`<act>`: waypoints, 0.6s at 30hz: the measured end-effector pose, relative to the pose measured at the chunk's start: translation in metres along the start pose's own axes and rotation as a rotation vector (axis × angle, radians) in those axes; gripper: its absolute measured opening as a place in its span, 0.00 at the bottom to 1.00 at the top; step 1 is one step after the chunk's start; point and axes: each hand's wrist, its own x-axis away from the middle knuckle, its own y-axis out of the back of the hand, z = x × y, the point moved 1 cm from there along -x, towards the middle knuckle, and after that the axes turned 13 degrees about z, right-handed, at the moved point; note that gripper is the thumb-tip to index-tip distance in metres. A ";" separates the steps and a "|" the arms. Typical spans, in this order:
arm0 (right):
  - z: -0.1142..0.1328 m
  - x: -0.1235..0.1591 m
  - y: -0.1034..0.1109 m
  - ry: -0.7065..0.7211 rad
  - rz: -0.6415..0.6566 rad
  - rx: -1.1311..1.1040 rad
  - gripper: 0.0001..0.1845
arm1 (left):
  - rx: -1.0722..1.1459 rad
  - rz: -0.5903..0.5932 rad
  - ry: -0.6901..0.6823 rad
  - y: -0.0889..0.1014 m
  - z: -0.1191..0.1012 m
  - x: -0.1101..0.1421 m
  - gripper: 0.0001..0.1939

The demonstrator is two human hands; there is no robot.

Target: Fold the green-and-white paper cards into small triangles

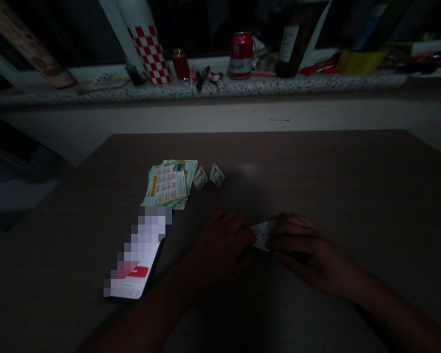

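Note:
Between my two hands, low over the dark wooden table (pixel 316 171), is a small printed paper card (pixel 262 234) with green and white on it. My left hand (pixel 224 242) has its fingers closed on the card's left edge. From the other side my right hand (pixel 301 242) pinches the right edge, its fingers bent. Much of the card is covered by the fingers, and the light is dim. Beyond my left hand lie a stack of similar printed cards (pixel 169 184) and two small folded paper pieces (pixel 201 178), (pixel 216 175) standing beside it.
A lit phone (pixel 132 282) lies left of my left forearm. Behind the table, a granite sill (pixel 220 90) carries a red can (pixel 241 56), a red-and-white checkered bottle (pixel 150 54), a dark bottle (pixel 290 49), a small red bottle (pixel 180 63) and a yellow container (pixel 362 62).

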 end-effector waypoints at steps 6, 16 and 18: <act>0.004 0.003 0.002 0.158 -0.249 0.039 0.13 | -0.025 -0.106 -0.071 0.000 0.001 -0.002 0.10; 0.013 0.004 0.006 0.236 -0.378 0.198 0.11 | -0.019 -0.333 -0.157 0.005 -0.018 0.002 0.09; 0.014 0.002 0.006 0.242 -0.393 0.198 0.10 | -0.050 -0.388 -0.199 0.004 -0.020 0.001 0.09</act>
